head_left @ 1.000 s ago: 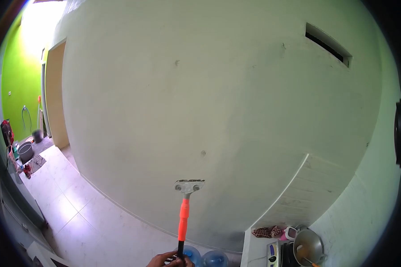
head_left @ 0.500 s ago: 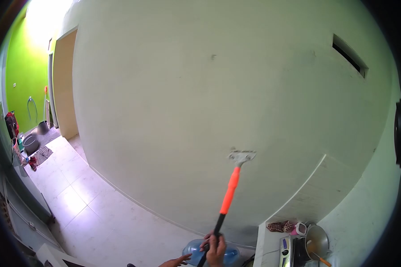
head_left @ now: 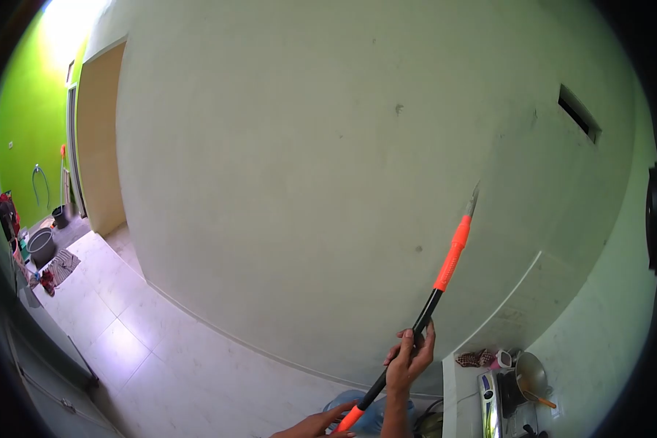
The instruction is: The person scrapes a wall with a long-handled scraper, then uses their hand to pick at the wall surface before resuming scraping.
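My right hand [head_left: 410, 358] is wrapped around the black shaft of a long-handled scraper [head_left: 452, 255]. The tool slants up to the right, with an orange section below its metal blade [head_left: 473, 201]. That blade shows nearly edge-on against the pale wall [head_left: 292, 190]. Lower down, at the bottom edge of the view, my left hand [head_left: 325, 422] is closed at the orange lower grip, partly cut off by the frame. Behind the hands, a translucent blue water bottle [head_left: 372, 416] stands by the foot of the wall.
On the right, a counter holds a gas stove [head_left: 490, 409], a wok [head_left: 533, 372] with an orange-handled utensil, and checkered cloths [head_left: 474, 358]. A doorway [head_left: 98, 139] opens on the left. Farther back are a grey tub [head_left: 41, 247] and a striped mat [head_left: 62, 269] on the floor.
The scraper has swung up and right and turned, so its blade went from broadside to edge-on. My right hand rose with it; my left hand came onto the lower grip.
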Demonstrator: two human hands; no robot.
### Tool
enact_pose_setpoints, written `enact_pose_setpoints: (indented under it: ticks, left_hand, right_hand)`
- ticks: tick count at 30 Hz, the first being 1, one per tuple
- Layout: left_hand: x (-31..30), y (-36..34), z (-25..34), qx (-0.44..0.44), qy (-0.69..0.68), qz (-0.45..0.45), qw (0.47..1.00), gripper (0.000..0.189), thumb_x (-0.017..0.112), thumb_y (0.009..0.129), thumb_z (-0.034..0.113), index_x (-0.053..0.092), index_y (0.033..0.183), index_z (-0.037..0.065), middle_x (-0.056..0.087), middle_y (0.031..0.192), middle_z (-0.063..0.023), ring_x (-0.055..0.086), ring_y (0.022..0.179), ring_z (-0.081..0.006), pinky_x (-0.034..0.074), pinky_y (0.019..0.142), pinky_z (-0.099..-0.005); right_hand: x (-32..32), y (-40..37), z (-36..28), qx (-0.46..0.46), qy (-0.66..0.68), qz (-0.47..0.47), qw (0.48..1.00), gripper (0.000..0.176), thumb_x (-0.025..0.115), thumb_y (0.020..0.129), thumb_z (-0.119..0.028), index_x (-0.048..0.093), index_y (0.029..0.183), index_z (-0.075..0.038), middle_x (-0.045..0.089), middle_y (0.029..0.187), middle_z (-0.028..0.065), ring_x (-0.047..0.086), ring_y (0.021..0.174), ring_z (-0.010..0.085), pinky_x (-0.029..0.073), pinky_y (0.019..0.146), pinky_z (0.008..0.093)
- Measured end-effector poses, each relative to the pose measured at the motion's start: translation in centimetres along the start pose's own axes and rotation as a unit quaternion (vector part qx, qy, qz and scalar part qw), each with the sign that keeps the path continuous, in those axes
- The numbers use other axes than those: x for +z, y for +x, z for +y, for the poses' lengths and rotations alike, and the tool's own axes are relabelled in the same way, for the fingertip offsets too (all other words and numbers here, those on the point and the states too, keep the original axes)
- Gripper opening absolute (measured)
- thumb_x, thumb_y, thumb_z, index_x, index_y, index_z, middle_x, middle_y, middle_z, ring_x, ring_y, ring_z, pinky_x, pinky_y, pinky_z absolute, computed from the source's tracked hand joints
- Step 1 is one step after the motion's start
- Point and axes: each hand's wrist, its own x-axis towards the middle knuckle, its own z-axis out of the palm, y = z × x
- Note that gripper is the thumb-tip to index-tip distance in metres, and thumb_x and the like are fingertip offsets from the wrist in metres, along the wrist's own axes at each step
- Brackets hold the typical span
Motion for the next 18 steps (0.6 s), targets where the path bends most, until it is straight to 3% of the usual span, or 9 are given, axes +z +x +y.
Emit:
enact_pose_setpoints:
  ticks: [2, 3, 6, 10, 12, 13, 15, 18]
  left_hand:
    - [-0.8, 1.1, 1.8, 0.007, 0.001, -0.012, 1.0, 0.085, 0.077, 0.096, 0.031, 0.029, 0.161, 0.003, 0.064, 0.132, -0.0198, 0.067, 0.111, -0.0276, 0.054, 0.094, -0.0406]
    - [0.4, 2.1, -0.2, 0.089, -0.044, 0.031, 0.995, 0.075, 0.073, 0.099, 0.031, 0.035, 0.157, 0.003, 0.066, 0.126, -0.0186, 0.067, 0.106, -0.0274, 0.055, 0.092, -0.0423]
    - [-0.1, 5.0, -0.7, 0.182, -0.103, 0.008, 0.978, 0.064, 0.071, 0.101, 0.028, 0.04, 0.151, 0.003, 0.068, 0.114, -0.014, 0.067, 0.1, -0.0225, 0.055, 0.088, -0.0394]
    - [-0.9, 8.7, 4.1, 0.122, -0.21, 0.03, 0.969, 0.051, 0.067, 0.103, 0.028, 0.047, 0.143, 0.003, 0.066, 0.091, -0.0059, 0.064, 0.079, -0.0145, 0.054, 0.071, -0.0307]
    - [-2.9, 8.8, 8.2, 0.067, -0.226, 0.023, 0.972, 0.044, 0.064, 0.105, 0.028, 0.051, 0.138, 0.002, 0.062, 0.079, -0.0026, 0.059, 0.065, -0.0101, 0.05, 0.058, -0.0256]
    - [-3.3, 10.2, 8.9, 0.152, -0.167, 0.101, 0.969, 0.04, 0.062, 0.106, 0.029, 0.054, 0.135, 0.002, 0.06, 0.075, -0.002, 0.056, 0.06, -0.0093, 0.047, 0.054, -0.0251]
    - [-3.3, 12.9, 8.9, 0.315, -0.045, 0.25, 0.914, 0.035, 0.058, 0.108, 0.031, 0.059, 0.129, 0.002, 0.056, 0.066, -0.0009, 0.049, 0.049, -0.0078, 0.041, 0.044, -0.0242]
    - [-6.9, 14.6, 11.0, 0.213, 0.101, 0.159, 0.959, 0.052, 0.059, 0.106, 0.016, 0.038, 0.15, -0.003, 0.069, 0.092, -0.014, 0.073, 0.081, -0.0279, 0.058, 0.08, -0.0347]
  right_hand:
    - [0.8, 1.1, -0.3, -0.01, -0.005, 0.013, 1.0, 0.042, 0.055, 0.106, -0.014, 0.044, 0.146, -0.002, 0.059, 0.083, 0.0083, 0.047, 0.042, 0.0073, 0.037, 0.034, 0.0243]
    - [1.0, 1.3, -0.4, -0.017, -0.005, 0.016, 1.0, 0.041, 0.055, 0.106, -0.015, 0.046, 0.145, -0.003, 0.058, 0.082, 0.0079, 0.046, 0.041, 0.0076, 0.037, 0.034, 0.0247]
    - [1.9, 2.8, -1.4, 0.017, 0.067, -0.006, 0.998, 0.037, 0.056, 0.107, -0.02, 0.05, 0.139, -0.003, 0.057, 0.077, 0.0069, 0.046, 0.04, 0.0088, 0.037, 0.033, 0.0258]
    - [1.5, 8.5, -1.2, 0.058, 0.153, -0.059, 0.985, 0.032, 0.056, 0.107, -0.028, 0.054, 0.13, -0.005, 0.054, 0.072, 0.0059, 0.045, 0.039, 0.0106, 0.036, 0.033, 0.0272]
    - [2.1, 11.1, -1.4, 0.056, 0.153, -0.062, 0.985, 0.032, 0.057, 0.107, -0.029, 0.054, 0.127, -0.004, 0.059, 0.079, 0.0077, 0.049, 0.043, 0.0117, 0.04, 0.037, 0.0283]
    - [2.6, 13.0, -1.7, 0.054, 0.149, -0.053, 0.986, 0.033, 0.058, 0.107, -0.028, 0.054, 0.127, -0.003, 0.06, 0.081, 0.0088, 0.051, 0.044, 0.0126, 0.042, 0.039, 0.0291]
    - [3.5, 15.8, -2.7, 0.026, 0.123, -0.038, 0.991, 0.035, 0.058, 0.107, -0.026, 0.054, 0.128, 0.001, 0.064, 0.092, 0.0118, 0.056, 0.051, 0.0134, 0.047, 0.045, 0.0299]
    - [4.2, 21.7, -3.0, -0.036, 0.107, -0.007, 0.994, 0.033, 0.056, 0.108, -0.023, 0.054, 0.129, 0.003, 0.066, 0.095, 0.0118, 0.056, 0.054, 0.0121, 0.047, 0.046, 0.0293]
